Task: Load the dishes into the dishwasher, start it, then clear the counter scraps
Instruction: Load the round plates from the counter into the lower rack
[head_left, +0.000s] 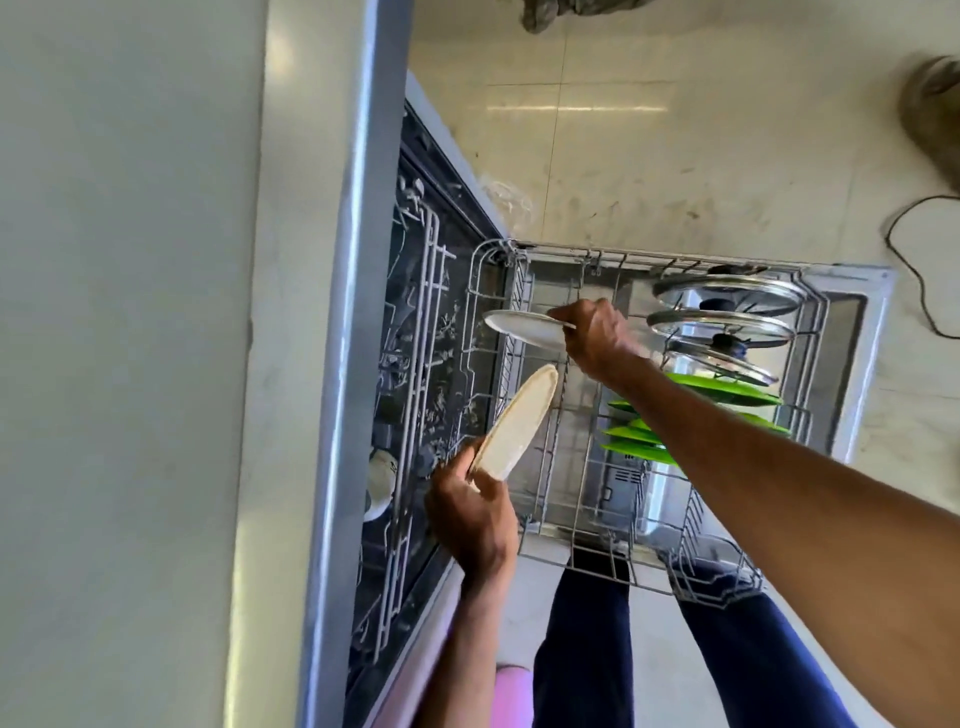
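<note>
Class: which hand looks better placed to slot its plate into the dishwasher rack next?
Probably the right hand: it pinches the round white plate out over the grey wire rack, while the left hand holds the cream plate tilted at the rack's edge.

Legible text, labels, brands, numbers, signs: none recorded. Nothing can be read on the dishwasher rack (623, 253), the white plate (524, 327) or the cream plate (519, 421) (surfaces are plain or too blurred to be made out).

Black cable (888, 234) on tiled floor (675, 156)
</note>
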